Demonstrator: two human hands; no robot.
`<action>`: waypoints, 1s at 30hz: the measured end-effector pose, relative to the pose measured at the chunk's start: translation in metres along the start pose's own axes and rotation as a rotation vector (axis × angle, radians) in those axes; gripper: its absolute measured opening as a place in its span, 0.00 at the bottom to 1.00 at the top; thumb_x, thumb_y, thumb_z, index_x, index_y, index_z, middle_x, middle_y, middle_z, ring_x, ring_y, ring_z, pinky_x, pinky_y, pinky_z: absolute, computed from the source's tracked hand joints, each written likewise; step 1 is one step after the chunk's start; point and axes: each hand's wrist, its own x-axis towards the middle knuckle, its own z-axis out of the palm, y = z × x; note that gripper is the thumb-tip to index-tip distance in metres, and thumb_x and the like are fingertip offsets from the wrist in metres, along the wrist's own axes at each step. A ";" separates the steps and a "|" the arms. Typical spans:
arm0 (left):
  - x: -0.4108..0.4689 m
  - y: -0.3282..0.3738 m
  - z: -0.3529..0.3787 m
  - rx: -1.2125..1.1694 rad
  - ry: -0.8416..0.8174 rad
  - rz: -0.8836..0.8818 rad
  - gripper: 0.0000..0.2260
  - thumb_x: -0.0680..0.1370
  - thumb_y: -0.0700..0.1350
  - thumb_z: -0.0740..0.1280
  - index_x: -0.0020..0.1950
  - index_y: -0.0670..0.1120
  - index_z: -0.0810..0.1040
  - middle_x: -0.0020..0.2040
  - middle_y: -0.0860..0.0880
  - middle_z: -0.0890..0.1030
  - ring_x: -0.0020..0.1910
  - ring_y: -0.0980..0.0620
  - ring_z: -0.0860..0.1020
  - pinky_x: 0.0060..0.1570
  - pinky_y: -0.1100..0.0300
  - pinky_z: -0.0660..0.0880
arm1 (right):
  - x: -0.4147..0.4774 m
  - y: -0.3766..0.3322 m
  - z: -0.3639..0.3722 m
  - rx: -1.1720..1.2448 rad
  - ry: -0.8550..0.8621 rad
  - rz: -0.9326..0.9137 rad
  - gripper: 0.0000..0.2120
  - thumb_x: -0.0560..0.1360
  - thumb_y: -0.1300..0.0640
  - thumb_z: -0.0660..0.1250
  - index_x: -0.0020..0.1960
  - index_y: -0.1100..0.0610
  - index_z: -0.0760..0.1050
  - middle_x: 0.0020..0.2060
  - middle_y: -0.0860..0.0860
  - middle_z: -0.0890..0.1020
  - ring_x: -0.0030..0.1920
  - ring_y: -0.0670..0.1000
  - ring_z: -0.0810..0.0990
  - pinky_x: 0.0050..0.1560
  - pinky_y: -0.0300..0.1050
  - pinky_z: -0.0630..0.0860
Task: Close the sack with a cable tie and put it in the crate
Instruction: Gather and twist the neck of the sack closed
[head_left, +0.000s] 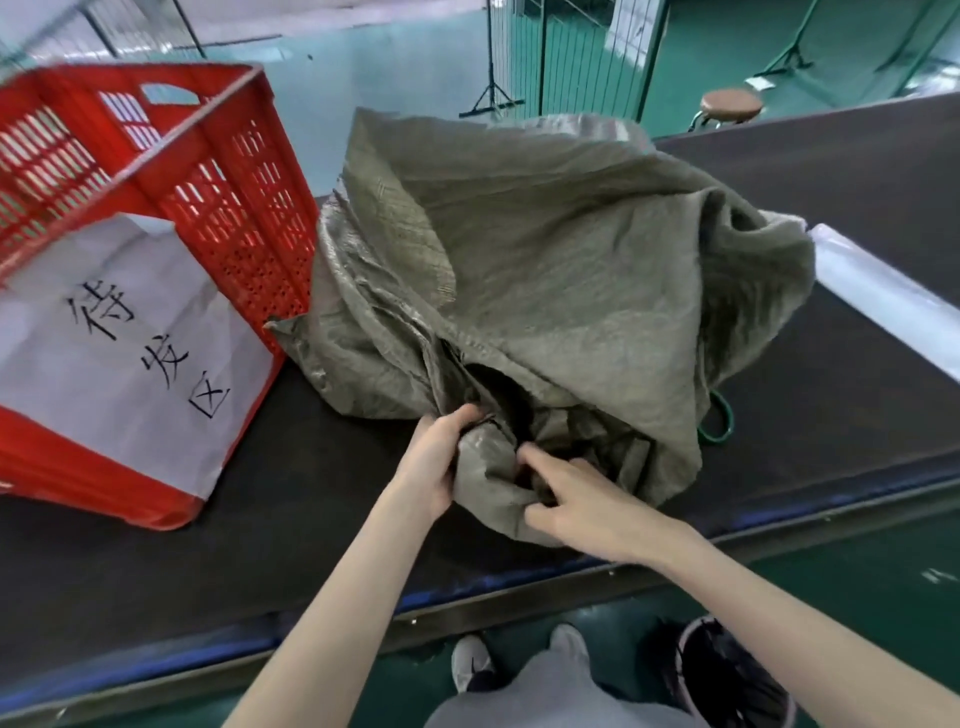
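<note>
A white paper sheet (124, 353) hangs on the near wall of the red crate (223, 208), which stands at the left end of the worktop (311, 519). Three large black handwritten Chinese characters run down the sheet in a slanting column; they look like 待发区, though the sheet is creased and the middle character is not sure. A white notice (631, 26) on the fence in the background is too blurred to read.

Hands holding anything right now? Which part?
Both grip the sack at its bunched open mouth, near edge: left hand on the left of the gathered fabric, right hand on the right. No cable tie in either.
</note>
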 end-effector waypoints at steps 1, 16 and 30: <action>-0.002 -0.001 0.000 0.025 0.034 0.026 0.03 0.76 0.37 0.67 0.48 0.40 0.76 0.35 0.43 0.84 0.35 0.48 0.83 0.39 0.54 0.80 | -0.002 -0.002 0.000 -0.008 0.003 -0.025 0.17 0.73 0.52 0.61 0.61 0.49 0.64 0.45 0.50 0.71 0.47 0.52 0.72 0.38 0.39 0.68; -0.018 -0.001 -0.020 0.078 0.036 0.189 0.17 0.74 0.25 0.58 0.56 0.42 0.75 0.47 0.43 0.82 0.45 0.47 0.82 0.41 0.56 0.80 | 0.045 -0.061 -0.060 -0.469 0.531 -0.414 0.22 0.71 0.58 0.63 0.65 0.56 0.67 0.68 0.54 0.69 0.65 0.58 0.71 0.63 0.54 0.70; -0.024 0.002 -0.026 -0.056 0.039 0.124 0.23 0.71 0.26 0.56 0.62 0.42 0.73 0.51 0.42 0.81 0.48 0.44 0.81 0.47 0.50 0.78 | 0.032 0.003 -0.101 -0.837 0.405 0.164 0.31 0.75 0.51 0.63 0.74 0.46 0.54 0.63 0.56 0.76 0.61 0.60 0.76 0.65 0.55 0.63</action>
